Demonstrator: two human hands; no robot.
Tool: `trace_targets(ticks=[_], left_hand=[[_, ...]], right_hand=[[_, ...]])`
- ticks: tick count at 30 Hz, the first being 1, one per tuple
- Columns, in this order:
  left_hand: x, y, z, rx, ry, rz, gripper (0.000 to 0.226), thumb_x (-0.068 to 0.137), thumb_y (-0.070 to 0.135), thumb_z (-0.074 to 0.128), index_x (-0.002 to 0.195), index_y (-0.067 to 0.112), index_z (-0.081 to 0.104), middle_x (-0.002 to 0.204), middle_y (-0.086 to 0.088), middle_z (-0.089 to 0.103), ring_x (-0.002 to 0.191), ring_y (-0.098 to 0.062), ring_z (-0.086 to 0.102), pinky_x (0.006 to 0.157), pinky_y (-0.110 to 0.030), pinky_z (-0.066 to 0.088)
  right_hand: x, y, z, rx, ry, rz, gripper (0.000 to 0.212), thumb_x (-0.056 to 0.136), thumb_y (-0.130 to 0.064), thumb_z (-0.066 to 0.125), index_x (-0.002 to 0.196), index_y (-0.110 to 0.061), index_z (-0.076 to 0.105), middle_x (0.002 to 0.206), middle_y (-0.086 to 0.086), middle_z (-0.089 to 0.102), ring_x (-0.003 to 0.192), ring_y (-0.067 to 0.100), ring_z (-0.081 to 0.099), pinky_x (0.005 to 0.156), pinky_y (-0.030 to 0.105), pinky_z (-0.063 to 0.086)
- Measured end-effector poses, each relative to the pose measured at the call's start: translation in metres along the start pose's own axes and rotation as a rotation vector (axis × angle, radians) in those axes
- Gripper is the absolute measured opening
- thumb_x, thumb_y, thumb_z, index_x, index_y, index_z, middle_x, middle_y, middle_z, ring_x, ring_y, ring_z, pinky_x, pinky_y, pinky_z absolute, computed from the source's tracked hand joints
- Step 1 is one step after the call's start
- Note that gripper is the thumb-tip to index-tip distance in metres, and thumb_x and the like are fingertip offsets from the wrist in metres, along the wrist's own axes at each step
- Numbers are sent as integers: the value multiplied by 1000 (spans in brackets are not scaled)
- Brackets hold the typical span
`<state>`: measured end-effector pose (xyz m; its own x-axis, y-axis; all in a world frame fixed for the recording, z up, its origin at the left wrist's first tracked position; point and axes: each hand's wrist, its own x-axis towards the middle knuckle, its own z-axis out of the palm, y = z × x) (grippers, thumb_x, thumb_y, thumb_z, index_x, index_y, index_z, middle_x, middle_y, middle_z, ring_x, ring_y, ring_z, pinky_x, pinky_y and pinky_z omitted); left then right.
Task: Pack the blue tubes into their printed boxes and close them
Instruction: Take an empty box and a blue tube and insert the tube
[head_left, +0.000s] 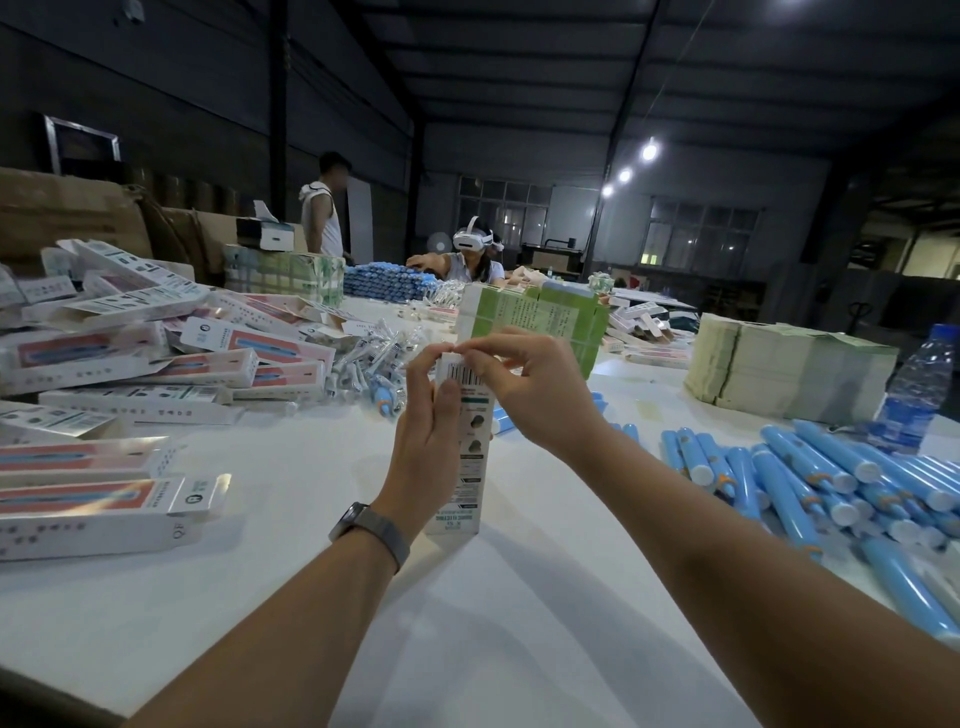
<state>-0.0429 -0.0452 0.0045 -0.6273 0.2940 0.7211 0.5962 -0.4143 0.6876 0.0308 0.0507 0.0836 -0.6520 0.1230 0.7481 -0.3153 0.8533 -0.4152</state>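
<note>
On the white bench (311, 597) a printed box (462, 467) stands upright; the left hand (428, 441) grips its side, and the right hand (524, 384) pinches its top flap.

Box top (451, 358) hidden behind fingertips (496, 349) of right hand (535, 387); contents unseen. Print on box (470, 467) too small to read. Left hand (423, 457) covering box's left side. Blue tubes (810, 483) cut off at right edge

left grip (423, 441): curled, holding | right grip (524, 387): fingertips apparently pinching
</note>
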Motion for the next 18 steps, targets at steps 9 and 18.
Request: trace_targets(ticks=[9, 18], left_hand=[[0, 0, -2, 7, 12, 38, 22, 95, 57, 39, 116, 59, 43, 88, -27, 58, 70, -46, 57, 61, -63, 48], [1, 4, 1, -257, -105, -63, 69, 71, 1, 37, 129, 39, 43, 115, 3, 67, 95, -15, 67, 70, -31, 56]], right_hand=[[-15, -7, 1, -400, 81, -236, 30, 85, -21, 54, 107, -16, 75, 92, -4, 73, 107, 20, 57, 76, 29, 44], [-31, 6, 7, -372, -123, 129, 66, 92, -40, 60, 151, -30, 34, 149, -3, 37, 135, 22, 33, 102, 45, 39]])
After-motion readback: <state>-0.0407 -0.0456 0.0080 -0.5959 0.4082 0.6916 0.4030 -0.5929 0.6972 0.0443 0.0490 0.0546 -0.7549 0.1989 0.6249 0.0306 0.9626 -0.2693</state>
